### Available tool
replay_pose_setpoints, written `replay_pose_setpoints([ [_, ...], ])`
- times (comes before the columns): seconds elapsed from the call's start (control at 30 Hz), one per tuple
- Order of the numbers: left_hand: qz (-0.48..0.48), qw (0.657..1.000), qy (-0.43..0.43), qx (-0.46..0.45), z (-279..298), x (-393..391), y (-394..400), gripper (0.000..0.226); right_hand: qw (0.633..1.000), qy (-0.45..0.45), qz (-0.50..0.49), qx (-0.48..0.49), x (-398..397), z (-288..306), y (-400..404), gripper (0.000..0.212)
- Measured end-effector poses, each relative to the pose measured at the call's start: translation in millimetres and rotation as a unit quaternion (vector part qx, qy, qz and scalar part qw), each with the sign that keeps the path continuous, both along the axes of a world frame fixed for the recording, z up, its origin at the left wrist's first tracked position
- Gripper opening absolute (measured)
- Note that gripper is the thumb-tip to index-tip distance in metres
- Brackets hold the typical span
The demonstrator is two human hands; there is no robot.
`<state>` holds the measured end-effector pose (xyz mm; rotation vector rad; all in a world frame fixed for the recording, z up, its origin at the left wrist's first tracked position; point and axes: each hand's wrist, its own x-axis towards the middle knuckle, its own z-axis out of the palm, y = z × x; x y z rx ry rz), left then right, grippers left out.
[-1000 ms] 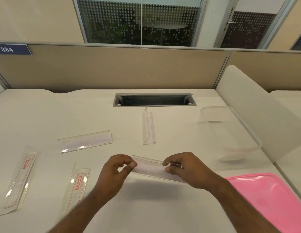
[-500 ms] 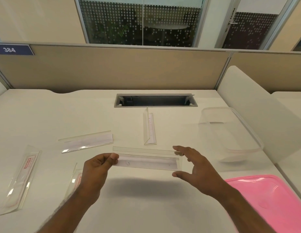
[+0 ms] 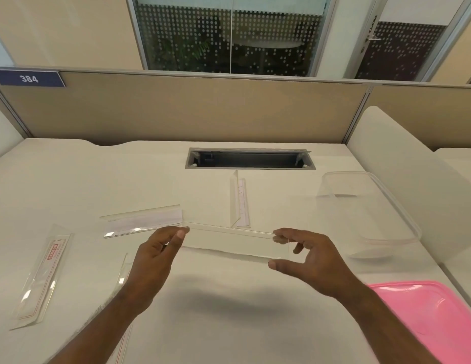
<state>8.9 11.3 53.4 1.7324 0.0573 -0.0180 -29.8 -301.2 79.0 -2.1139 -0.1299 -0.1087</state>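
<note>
Both hands have drawn apart to the ends of the clear sleeve (image 3: 235, 241) since a second ago, and it has risen from a tilt near the body to a nearly level span closer to the cable slot (image 3: 250, 158). Seen from the head camera, the sleeve hangs above the table (image 3: 71, 179), on the person's side of the cable slot and roughly in line with it. The left grip (image 3: 155, 258) pinches the sleeve's left end between thumb and fingertips. The right grip (image 3: 310, 256) holds the right end, forefinger on the upper edge and thumb under the lower corner. An upright sleeve (image 3: 239, 200) stands just in front of the cable slot, between it and the held one. A flat sleeve (image 3: 142, 220) lies left of the slot and nearer the person, and a red-labelled sleeve (image 3: 42, 271) lies much further left. Right of the slot sits a clear tub (image 3: 344, 173), and a pink lid (image 3: 434, 319) lies beyond the tub towards the person.
</note>
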Motion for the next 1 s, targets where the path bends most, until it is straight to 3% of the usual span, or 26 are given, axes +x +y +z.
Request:
replay_pose_setpoints([
  [0.13, -0.005, 0.998, 0.038, -0.049, 0.4, 3.7, 1.5, 0.028, 0.994, 0.077, 0.001, 0.076, 12.9, 7.4, 1.0, 0.037],
  [0.27, -0.054, 0.989, 0.079, -0.113, 0.3, 2.3, 4.3, 0.069, 0.981, 0.113, 0.04, 0.154, 18.4, 11.1, 3.3, 0.031],
  [0.33, -0.071, 0.985, 0.092, -0.129, 0.8, 0.2, 4.0, 0.075, 0.978, 0.119, 0.039, 0.167, 19.1, 10.4, 3.9, 0.025],
  [0.57, -0.124, 0.96, 0.109, -0.225, 0.2, -5.1, 7.0, 0.062, 0.959, 0.128, -0.025, 0.25, 16.9, 2.1, 3.6, 0.055],
  [0.67, -0.156, 0.961, 0.087, -0.212, -0.9, -6.8, 9.6, 0.045, 0.954, 0.131, -0.056, 0.265, 15.3, 2.0, 6.3, 0.063],
  [1.0, -0.174, 0.965, 0.061, -0.186, -1.3, -2.7, 9.2, 0.041, 0.954, 0.143, -0.076, 0.254, 7.9, 4.8, 10.6, 0.068],
])
